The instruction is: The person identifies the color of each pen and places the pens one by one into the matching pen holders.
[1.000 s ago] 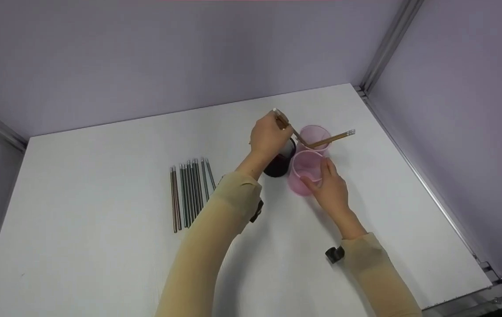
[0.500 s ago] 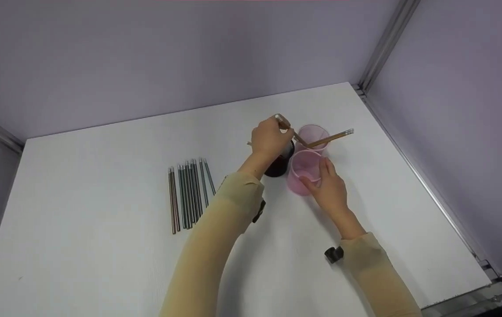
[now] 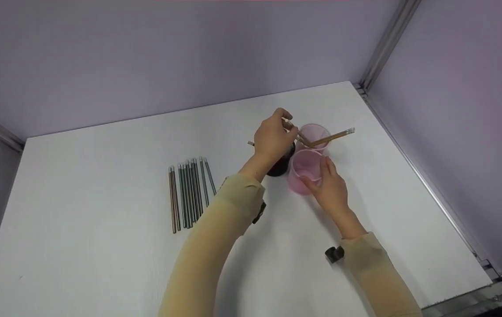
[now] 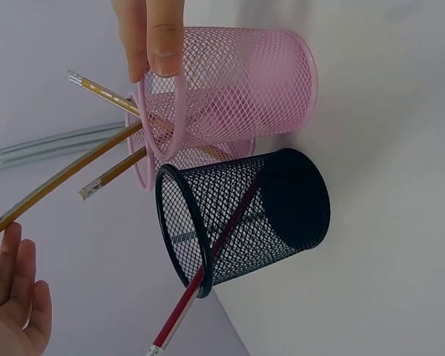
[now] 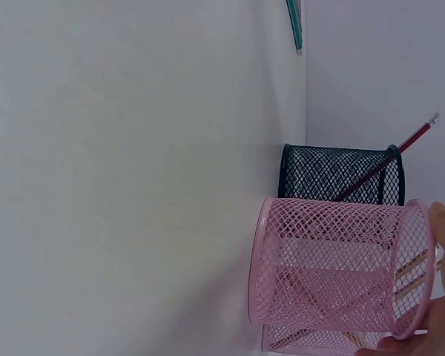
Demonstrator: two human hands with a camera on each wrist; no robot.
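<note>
A row of pencils (image 3: 189,193) is lying on the white tabletop (image 3: 79,246), well apart from the cups, with open room before it. The left hand (image 3: 272,138) is pinching a yellow pencil (image 4: 59,182); since a second ago it has been sinking, so the tip is now going into the far pink cup (image 3: 314,134), beside another yellow pencil (image 3: 332,137) leaning there. The black mesh cup (image 4: 245,219) below it is holding one red pencil (image 4: 208,274). The right hand (image 3: 330,187) is curling lightly round the near pink cup (image 3: 303,171), steadying its rim. The tabletop's right edge and the corner post are standing near, leaving little room there.
</note>
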